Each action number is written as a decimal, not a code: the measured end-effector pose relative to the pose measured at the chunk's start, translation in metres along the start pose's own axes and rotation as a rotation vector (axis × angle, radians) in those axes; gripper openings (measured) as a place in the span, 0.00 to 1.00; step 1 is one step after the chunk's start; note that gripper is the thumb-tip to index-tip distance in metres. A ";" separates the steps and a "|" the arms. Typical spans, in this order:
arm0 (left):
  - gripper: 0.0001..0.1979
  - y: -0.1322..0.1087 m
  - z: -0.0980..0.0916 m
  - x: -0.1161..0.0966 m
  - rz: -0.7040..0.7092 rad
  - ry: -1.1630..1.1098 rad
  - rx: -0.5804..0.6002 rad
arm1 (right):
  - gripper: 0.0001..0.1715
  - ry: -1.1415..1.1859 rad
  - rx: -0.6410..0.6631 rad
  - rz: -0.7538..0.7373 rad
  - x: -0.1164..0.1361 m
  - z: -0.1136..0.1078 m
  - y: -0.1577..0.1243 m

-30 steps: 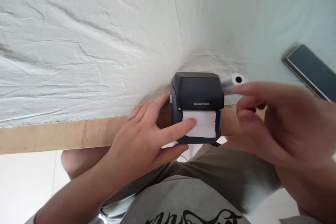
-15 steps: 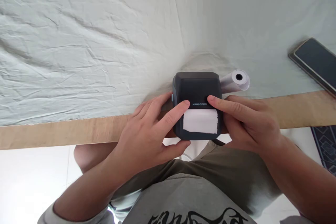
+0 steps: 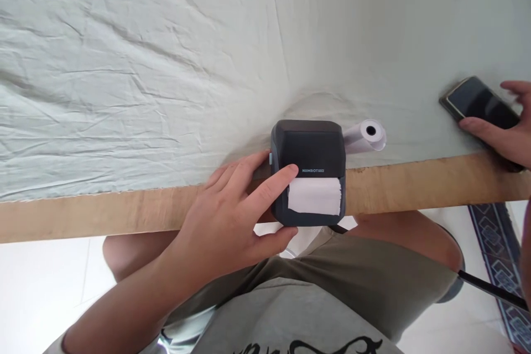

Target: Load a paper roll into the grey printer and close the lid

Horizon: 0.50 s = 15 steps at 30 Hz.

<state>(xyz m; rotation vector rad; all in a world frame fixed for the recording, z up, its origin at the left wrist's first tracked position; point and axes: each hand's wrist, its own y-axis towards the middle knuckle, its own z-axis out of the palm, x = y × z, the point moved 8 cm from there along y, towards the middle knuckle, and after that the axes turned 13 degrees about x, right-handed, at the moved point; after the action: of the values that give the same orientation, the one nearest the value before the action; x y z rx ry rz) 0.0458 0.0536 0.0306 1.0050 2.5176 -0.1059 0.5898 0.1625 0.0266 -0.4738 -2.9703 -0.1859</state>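
Observation:
A dark label printer [image 3: 311, 146] marked NIIMBOT stands at the table's front edge, a white paper strip [image 3: 314, 196] with a ragged right edge lying across its front. My left hand [image 3: 232, 207] grips the printer from the left: one fingertip presses on its top, other fingers reach its left side, and the thumb is at the front edge. Far right, my right hand [image 3: 508, 133] is around a dark phone [image 3: 485, 102], partly out of frame. Its thumb touches the phone's near edge; a finger stretches out beyond the far edge, apart from it.
Behind the printer's right side lies a white paper roll [image 3: 365, 137] with a black core. A wrinkled pale cloth [image 3: 166, 66] covers the table up to a bare wooden edge strip [image 3: 124, 207]. A patterned dark mat [image 3: 500, 265] is on the floor at right.
My right hand has left the printer and moved right to the phone. My left hand stays on the printer. The view has shifted slightly.

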 end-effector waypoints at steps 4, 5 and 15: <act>0.26 0.001 0.000 0.001 0.000 0.010 -0.026 | 0.46 -0.033 0.175 0.293 -0.021 0.005 0.008; 0.26 0.000 0.000 0.001 0.004 0.011 -0.034 | 0.45 -0.030 0.165 0.302 -0.022 0.003 0.009; 0.30 -0.001 0.001 0.001 -0.001 0.002 -0.018 | 0.46 0.070 -0.008 0.199 -0.009 0.000 0.015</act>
<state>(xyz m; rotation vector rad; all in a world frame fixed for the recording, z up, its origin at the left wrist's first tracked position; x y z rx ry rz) 0.0448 0.0528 0.0291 0.9974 2.5166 -0.0829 0.6031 0.1735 0.0265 -0.7432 -2.8327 -0.1892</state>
